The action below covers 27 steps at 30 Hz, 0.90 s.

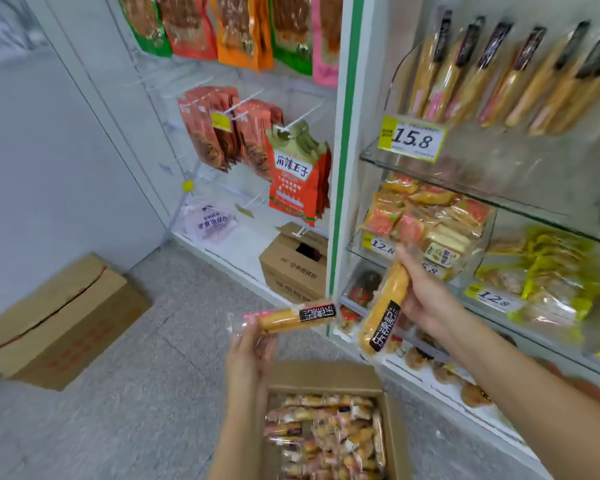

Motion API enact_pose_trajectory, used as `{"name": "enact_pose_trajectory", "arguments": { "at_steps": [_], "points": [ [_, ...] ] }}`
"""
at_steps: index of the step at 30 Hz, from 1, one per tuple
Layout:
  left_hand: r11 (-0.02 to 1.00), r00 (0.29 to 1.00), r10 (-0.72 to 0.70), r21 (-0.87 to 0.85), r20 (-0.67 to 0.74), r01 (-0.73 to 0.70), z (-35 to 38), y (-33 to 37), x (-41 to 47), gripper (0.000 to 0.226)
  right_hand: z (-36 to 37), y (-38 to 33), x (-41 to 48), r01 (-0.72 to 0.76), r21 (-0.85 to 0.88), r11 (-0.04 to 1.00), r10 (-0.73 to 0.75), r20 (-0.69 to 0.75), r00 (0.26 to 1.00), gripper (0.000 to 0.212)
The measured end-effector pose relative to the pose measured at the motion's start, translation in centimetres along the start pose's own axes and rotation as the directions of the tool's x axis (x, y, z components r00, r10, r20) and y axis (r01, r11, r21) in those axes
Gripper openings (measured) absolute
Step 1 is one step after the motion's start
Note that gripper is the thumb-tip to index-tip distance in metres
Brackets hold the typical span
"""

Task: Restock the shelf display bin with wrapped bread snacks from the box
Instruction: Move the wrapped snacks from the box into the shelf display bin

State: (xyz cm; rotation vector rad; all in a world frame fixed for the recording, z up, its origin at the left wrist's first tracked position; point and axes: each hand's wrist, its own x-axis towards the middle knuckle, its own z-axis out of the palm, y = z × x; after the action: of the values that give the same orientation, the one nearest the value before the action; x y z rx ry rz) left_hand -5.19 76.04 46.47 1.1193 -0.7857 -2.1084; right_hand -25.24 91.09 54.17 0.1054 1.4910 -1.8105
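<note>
Fingers (253,329) of the left hand (248,362) pinch one wrapped bread stick (293,317) by its end, level above the box (326,375). The right hand (426,299) curls round a second stick (383,311), tilted, near the lower shelves (520,206). Both should probably go in label-up, leaning in line with those already standing in the clear top bin (399,74). The box holds many more wrapped sticks (326,431).
</note>
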Motion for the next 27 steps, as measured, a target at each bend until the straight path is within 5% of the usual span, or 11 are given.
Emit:
{"name": "enact_pose_trajectory", "arguments": {
  "at_steps": [3, 6, 10, 13, 16, 19, 21, 25, 27],
  "points": [
    [1.000, 0.992, 0.005, -0.002, 0.129, -0.005, 3.3, 2.9, -0.8, 0.019, 0.7, -2.9, -2.3, 0.043, -0.017, 0.999, -0.044, -0.022, 0.999, 0.047],
    [0.999, 0.977, -0.026, -0.023, 0.210, 0.032, 6.8, 5.2, -1.6, 0.023, 1.3, -5.6, -4.7, 0.117, -0.093, 0.989, -0.123, -0.057, 0.991, 0.039],
    [0.991, 0.945, -0.134, 0.033, 0.298, 0.130, 11.7, 7.4, -3.5, 0.035, 1.9, -9.0, -7.9, 0.252, -0.315, 0.915, -0.272, -0.022, 0.962, 0.048],
    [0.978, 0.877, -0.160, 0.191, 0.454, 0.080, 14.7, 8.4, -4.9, 0.022, 2.5, -11.1, -9.6, 0.325, -0.579, 0.748, -0.372, 0.041, 0.927, 0.060],
    [0.957, 0.780, -0.128, 0.283, 0.613, -0.065, 17.6, 8.6, -6.5, 0.015, 3.9, -12.3, -10.8, 0.394, -0.773, 0.497, -0.449, 0.159, 0.879, 0.046],
    [0.939, 0.706, -0.124, 0.312, 0.697, -0.143, 20.2, 8.8, -8.2, 0.047, 5.0, -13.3, -11.1, 0.379, -0.883, 0.275, -0.545, 0.182, 0.818, 0.057],
    [0.933, 0.717, -0.119, 0.325, 0.687, -0.155, 21.9, 8.8, -8.8, 0.059, 5.0, -14.4, -11.3, 0.363, -0.912, 0.190, -0.620, 0.176, 0.765, 0.057],
    [0.956, 0.706, -0.101, 0.264, 0.701, -0.125, 25.3, 8.9, -9.4, 0.036, 4.2, -17.3, -11.2, 0.355, -0.931, 0.084, -0.685, 0.205, 0.699, 0.050],
    [0.972, 0.712, -0.123, 0.228, 0.691, -0.053, 27.1, 9.0, -9.6, 0.051, 3.5, -19.1, -11.1, 0.386, -0.920, 0.063, -0.662, 0.250, 0.707, 0.049]
  ]
}}
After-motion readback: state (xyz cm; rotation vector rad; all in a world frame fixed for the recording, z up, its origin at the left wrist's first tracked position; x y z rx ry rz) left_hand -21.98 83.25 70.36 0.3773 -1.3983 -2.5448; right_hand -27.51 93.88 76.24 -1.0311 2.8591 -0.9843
